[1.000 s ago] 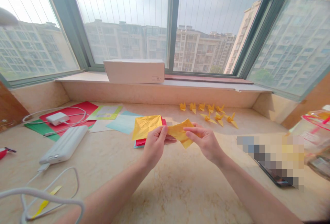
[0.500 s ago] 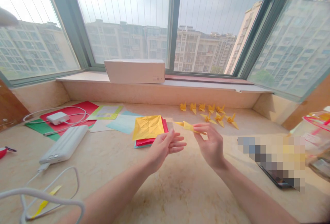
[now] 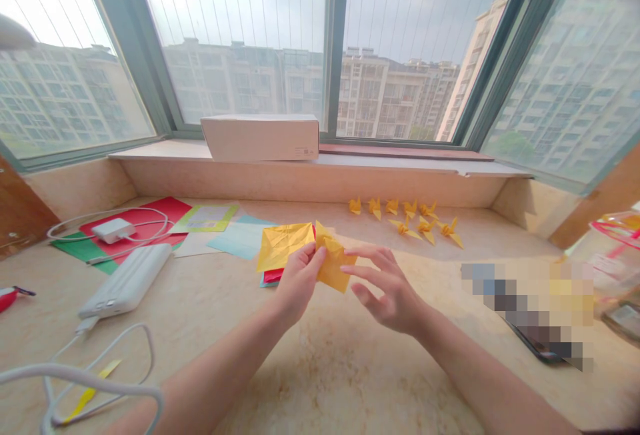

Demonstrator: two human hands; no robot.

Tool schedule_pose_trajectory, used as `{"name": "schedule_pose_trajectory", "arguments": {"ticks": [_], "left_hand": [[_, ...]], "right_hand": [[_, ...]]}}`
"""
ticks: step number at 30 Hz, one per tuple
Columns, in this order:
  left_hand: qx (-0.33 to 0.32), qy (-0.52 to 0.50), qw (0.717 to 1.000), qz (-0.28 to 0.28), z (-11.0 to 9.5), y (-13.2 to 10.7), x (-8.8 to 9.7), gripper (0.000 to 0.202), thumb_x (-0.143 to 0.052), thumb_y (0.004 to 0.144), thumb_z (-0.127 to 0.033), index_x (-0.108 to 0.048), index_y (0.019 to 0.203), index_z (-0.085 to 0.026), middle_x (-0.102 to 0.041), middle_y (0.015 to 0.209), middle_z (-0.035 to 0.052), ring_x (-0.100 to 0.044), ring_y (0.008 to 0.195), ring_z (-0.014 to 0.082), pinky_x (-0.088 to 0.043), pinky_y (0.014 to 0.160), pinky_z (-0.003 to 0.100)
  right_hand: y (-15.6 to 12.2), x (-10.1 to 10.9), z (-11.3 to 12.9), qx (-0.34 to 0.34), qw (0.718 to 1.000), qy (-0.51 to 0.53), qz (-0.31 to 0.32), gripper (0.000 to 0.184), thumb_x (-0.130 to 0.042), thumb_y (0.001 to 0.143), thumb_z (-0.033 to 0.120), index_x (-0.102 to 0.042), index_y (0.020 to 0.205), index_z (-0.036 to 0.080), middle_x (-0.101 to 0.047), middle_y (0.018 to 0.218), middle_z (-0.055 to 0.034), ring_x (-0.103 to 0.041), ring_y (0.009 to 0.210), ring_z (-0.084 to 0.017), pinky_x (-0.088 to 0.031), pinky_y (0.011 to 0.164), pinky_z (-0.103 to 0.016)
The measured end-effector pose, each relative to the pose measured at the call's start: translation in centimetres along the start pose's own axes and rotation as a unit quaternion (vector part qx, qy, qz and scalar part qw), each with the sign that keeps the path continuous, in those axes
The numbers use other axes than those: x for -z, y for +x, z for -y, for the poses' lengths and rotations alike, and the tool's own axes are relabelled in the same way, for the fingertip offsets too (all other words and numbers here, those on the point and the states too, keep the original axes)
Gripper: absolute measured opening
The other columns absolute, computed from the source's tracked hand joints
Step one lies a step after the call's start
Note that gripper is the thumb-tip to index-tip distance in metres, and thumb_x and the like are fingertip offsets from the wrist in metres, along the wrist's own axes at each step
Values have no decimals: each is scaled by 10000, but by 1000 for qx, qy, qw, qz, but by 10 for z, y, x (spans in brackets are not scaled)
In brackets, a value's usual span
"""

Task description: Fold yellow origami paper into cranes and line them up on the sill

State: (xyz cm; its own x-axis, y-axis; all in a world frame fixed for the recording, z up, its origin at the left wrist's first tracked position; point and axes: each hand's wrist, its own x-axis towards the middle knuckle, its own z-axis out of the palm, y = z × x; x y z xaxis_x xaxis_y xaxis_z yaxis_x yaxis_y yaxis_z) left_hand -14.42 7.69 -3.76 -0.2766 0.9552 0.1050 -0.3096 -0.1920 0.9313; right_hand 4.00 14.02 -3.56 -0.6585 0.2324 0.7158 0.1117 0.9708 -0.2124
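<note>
A partly folded yellow origami paper (image 3: 334,268) is held up over the counter, its flat face toward me. My left hand (image 3: 299,280) pinches its left edge between thumb and fingers. On the other side, my right hand (image 3: 387,288) has its fingers spread, with fingertips at the paper's right edge. Behind my left hand lies a creased yellow sheet (image 3: 285,248) on top of red paper (image 3: 273,276) and light blue paper. Several finished yellow paper cranes (image 3: 401,227) stand in two rows farther back on the right.
At left lie a white power bank (image 3: 125,279), a charger (image 3: 113,229) with cables, and coloured paper sheets (image 3: 245,238). A phone-like object (image 3: 535,341), partly pixelated, and a clear container (image 3: 613,255) are on the right. A white box (image 3: 260,139) sits on the sill.
The folded yellow paper has passed from my right hand to my left and turned its broad face toward me. My left hand has closed on it; my right fingers have spread.
</note>
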Motion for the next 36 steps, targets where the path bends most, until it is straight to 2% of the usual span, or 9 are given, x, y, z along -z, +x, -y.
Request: {"name": "schedule_pose_trajectory", "arguments": {"ticks": [2,5,11,15,21,24,27,31,36], "left_hand": [[-2,5,1000,3,0,1,1,304,-706,796,-381,-692,965,-129,-728,888,67,-664,782,172,-489,710,250],[13,7,1000,20,-1,2,2,334,-730,773,-390,-697,974,-125,-740,879,78,-681,751,182,-490,685,255],[72,-9,997,6,-1,2,3,503,-800,708,-372,-623,1115,-135,-746,812,82,-692,670,186,-508,620,262],[85,-74,994,-12,-7,-3,-3,592,-772,753,-306,-507,1268,-184,-740,919,88,-713,782,186,-543,713,283],[90,-110,988,55,-5,-8,-7,641,-768,742,-204,-478,1314,-213,-721,1030,79,-691,960,195,-512,905,335],[70,-105,989,74,-3,-8,-8,560,-760,749,-222,-527,1258,-212,-718,1057,78,-669,1030,209,-494,953,368],[51,-82,991,93,-5,-8,-10,464,-740,773,-230,-576,1206,-210,-709,1105,80,-644,1086,220,-475,984,378],[8,-53,991,124,-7,-9,-11,301,-697,811,-216,-639,1106,-193,-697,1153,86,-624,1117,227,-450,999,358],[-9,-3,991,130,-3,-10,-8,313,-681,827,-232,-649,1135,-183,-689,1163,100,-620,1094,236,-444,959,337]], "right_hand": [[0,0,-3,-24,1000,-7,-15,424,-515,868,86,-622,1229,282,-572,1319,-96,-512,1238,-258,-428,996,-474],[-1,-1,-9,-18,1000,10,24,502,-467,863,29,-613,1257,302,-521,1372,-92,-510,1248,-249,-439,1016,-477],[-5,-4,-14,-11,998,55,41,360,-511,941,169,-634,1243,322,-589,1190,-79,-601,1002,-200,-532,890,-394],[-3,-2,-13,-27,1000,-15,-5,341,-520,946,191,-648,1235,319,-607,1094,-83,-575,890,-198,-523,819,-392],[-1,-1,-11,-45,996,-68,-27,304,-572,924,232,-679,1195,319,-620,1025,-85,-561,848,-215,-487,794,-406],[-2,-5,-12,-59,997,-18,-36,253,-628,895,267,-709,1126,335,-596,1040,-76,-563,905,-226,-489,808,-411],[-2,-10,-13,-117,988,67,-77,145,-655,877,310,-749,988,323,-555,1090,-69,-555,960,-223,-501,831,-409],[1,-14,-17,-220,951,182,-122,122,-701,834,377,-754,839,268,-520,1220,-72,-548,1046,-226,-480,944,-446],[3,-20,-17,-285,892,334,-109,195,-699,828,406,-725,839,213,-588,1217,-97,-508,1227,-265,-489,967,-414]]}}
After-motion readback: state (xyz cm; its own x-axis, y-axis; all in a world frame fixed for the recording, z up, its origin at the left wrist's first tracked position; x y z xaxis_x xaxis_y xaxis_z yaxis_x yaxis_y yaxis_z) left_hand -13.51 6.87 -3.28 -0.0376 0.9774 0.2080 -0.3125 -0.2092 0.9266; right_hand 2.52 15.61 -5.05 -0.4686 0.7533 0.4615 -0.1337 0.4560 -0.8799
